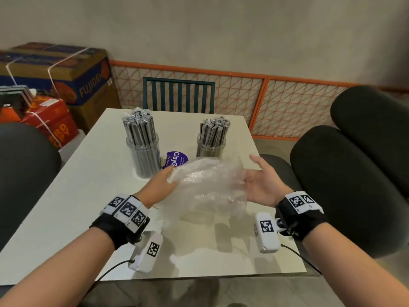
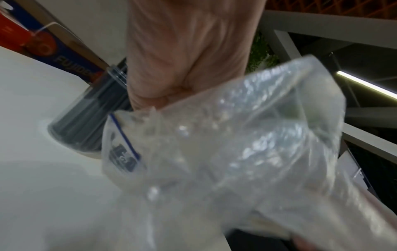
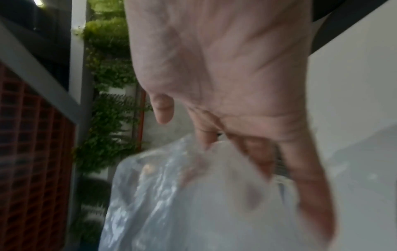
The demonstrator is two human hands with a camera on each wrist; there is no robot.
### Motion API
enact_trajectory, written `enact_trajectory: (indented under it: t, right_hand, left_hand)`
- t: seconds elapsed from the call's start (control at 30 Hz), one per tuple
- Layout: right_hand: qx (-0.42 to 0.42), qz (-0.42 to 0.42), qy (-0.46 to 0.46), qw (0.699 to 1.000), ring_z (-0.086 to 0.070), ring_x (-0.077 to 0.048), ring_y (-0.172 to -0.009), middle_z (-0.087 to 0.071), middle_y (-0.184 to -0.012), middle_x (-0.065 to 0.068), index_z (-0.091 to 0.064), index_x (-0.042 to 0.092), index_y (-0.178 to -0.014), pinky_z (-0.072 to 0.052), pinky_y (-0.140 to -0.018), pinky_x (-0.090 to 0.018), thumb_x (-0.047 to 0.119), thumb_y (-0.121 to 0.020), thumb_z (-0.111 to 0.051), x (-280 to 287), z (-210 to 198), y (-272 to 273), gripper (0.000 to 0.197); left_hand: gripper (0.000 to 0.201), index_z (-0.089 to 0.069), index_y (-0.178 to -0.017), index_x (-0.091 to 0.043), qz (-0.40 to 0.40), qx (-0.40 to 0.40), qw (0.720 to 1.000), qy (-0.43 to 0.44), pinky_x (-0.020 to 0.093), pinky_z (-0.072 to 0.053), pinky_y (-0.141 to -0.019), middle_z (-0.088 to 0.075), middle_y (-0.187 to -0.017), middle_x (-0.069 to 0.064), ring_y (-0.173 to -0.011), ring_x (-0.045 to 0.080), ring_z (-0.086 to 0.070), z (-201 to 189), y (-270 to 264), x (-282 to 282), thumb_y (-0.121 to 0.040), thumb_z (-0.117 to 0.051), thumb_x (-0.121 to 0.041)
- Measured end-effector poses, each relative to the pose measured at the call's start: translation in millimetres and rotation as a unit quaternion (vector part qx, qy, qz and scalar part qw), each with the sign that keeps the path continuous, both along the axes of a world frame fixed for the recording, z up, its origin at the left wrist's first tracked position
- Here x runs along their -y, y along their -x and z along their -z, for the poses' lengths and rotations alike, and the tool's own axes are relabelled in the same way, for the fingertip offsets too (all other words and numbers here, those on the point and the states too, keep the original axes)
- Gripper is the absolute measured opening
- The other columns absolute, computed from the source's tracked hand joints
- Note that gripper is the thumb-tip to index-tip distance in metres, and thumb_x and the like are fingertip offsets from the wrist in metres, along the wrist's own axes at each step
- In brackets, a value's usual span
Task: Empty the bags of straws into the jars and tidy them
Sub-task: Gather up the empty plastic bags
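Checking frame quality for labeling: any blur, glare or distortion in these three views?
Head view: mostly sharp, wide-angle bending at the edges, soft shadows under the crumpled plastic bag on the table. Left wrist view: motion blur on the bag, specular glints, left hand soft. Right wrist view: heavier blur, right hand and bag smeared, background dim.

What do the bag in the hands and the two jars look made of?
Bag: thin clear plastic film, glossy and crinkled, the table showing through it. Left jar and right jar: clear and rigid, the dark straws visible through the walls; probably hard plastic, though glass is possible.
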State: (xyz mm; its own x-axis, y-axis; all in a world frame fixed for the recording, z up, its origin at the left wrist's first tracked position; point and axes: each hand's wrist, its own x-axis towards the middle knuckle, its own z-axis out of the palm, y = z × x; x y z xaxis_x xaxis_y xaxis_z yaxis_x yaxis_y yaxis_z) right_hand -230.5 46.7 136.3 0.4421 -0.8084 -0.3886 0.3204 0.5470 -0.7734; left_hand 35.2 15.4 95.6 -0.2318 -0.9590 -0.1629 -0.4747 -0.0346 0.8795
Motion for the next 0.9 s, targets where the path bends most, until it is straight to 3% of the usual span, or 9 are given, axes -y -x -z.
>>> enact_trajectory:
  t: [0.1,0.17,0.27,0.37,0.47,0.6,0.67,0.77,0.9]
  right_hand:
    - [-0.181,-0.056,0.038,0.981,-0.065,-0.019,-0.090,-0.065,-0.100,0.002,-0.060,0.023,-0.106,-0.054,-0.079,-0.053,0.056,-0.089,-0.045,-1.1,0.0,-7.6,0.040]
    - [-0.278,-0.027,0.074,0.957,-0.060,-0.023,-0.091,-0.051,-0.112,-0.005,-0.036,0.022,-0.117,-0.055,-0.072,-0.050,0.025,-0.083,-0.068,-0.5,5.3,-14.9,0.047]
    - [-0.376,0.043,0.146,0.914,-0.056,-0.024,-0.084,-0.048,-0.110,-0.014,-0.023,0.024,-0.128,-0.053,-0.059,-0.034,-0.007,-0.078,-0.064,4.9,13.9,-22.2,0.071]
    - [-0.545,0.082,0.250,0.796,-0.056,-0.031,-0.087,-0.056,-0.099,-0.016,-0.026,0.014,-0.138,-0.045,-0.068,-0.035,-0.006,-0.082,-0.051,9.9,12.4,-36.3,0.065]
    - [-0.649,0.126,0.385,0.644,-0.055,-0.031,-0.079,-0.059,-0.087,-0.013,-0.045,0.006,-0.116,-0.034,-0.062,-0.030,-0.009,-0.083,-0.046,4.1,9.5,-56.1,0.036]
    - [-0.640,0.080,0.523,0.557,-0.051,-0.028,-0.080,-0.053,-0.090,-0.012,-0.051,0.004,-0.096,-0.038,-0.064,-0.029,-0.018,-0.068,-0.054,-10.1,23.4,-77.9,0.036]
    - [-0.630,0.046,0.532,0.564,-0.049,-0.030,-0.092,-0.050,-0.102,-0.013,-0.050,0.005,-0.108,-0.045,-0.084,-0.044,-0.011,-0.072,-0.055,-16.1,27.1,-78.3,0.039]
    - [-0.610,-0.041,0.474,0.633,-0.029,-0.026,-0.131,-0.034,-0.134,-0.008,-0.038,0.013,-0.132,-0.010,-0.108,-0.067,-0.003,-0.082,-0.041,-23.2,21.3,-71.8,0.052]
    - [-0.480,-0.058,0.508,0.713,-0.030,-0.018,-0.132,-0.035,-0.132,0.000,-0.045,0.024,-0.135,-0.026,-0.111,-0.044,0.020,-0.096,-0.037,-24.7,20.8,-64.5,0.040]
  left_hand:
    - [0.042,-0.045,-0.116,-0.016,-0.118,-0.085,0.986,-0.086,0.030,-0.052,-0.071,-0.058,-0.115,0.008,-0.088,0.020,-0.061,-9.4,-2.1,-3.3,-0.083,-0.067,-0.030]
    - [0.067,-0.036,-0.129,-0.019,-0.132,-0.149,0.964,-0.178,0.040,-0.052,-0.086,-0.054,-0.123,0.009,-0.103,0.025,-0.060,-12.6,-0.8,-9.4,-0.077,-0.070,-0.042]
    - [0.083,-0.023,-0.131,-0.039,-0.041,-0.207,0.947,-0.243,0.046,-0.055,-0.080,-0.056,-0.124,0.007,-0.103,0.028,-0.064,-17.9,7.4,-22.7,-0.072,-0.077,-0.023]
    - [0.060,-0.043,-0.123,-0.023,0.005,-0.088,0.981,-0.174,0.040,-0.057,-0.073,-0.063,-0.111,0.009,-0.090,0.023,-0.066,-16.7,24.1,-29.1,-0.075,-0.072,-0.003]
    - [0.035,-0.059,-0.113,-0.006,-0.067,-0.035,0.993,-0.096,0.038,-0.055,-0.081,-0.067,-0.106,0.014,-0.091,0.028,-0.065,-11.5,38.6,-24.0,-0.078,-0.061,-0.002]
    - [0.019,-0.059,-0.087,-0.016,-0.124,-0.118,0.983,-0.066,0.033,-0.050,-0.066,-0.063,-0.087,0.008,-0.081,0.024,-0.062,-30.2,55.6,-22.7,-0.085,-0.049,-0.001]
    - [0.019,-0.058,-0.091,-0.016,-0.074,-0.234,0.964,-0.101,0.029,-0.050,-0.060,-0.063,-0.085,0.006,-0.074,0.017,-0.060,-42.6,56.2,-22.6,-0.089,-0.045,-0.002]
    - [0.033,-0.052,-0.121,-0.009,0.024,-0.392,0.903,-0.174,0.034,-0.054,-0.074,-0.066,-0.110,0.010,-0.094,0.021,-0.065,-49.0,48.7,-18.4,-0.092,-0.048,-0.023]
    - [0.040,-0.050,-0.129,-0.014,-0.150,-0.389,0.904,-0.098,0.039,-0.054,-0.073,-0.065,-0.121,0.014,-0.101,0.027,-0.067,-32.5,60.4,-10.9,-0.090,-0.059,-0.019]
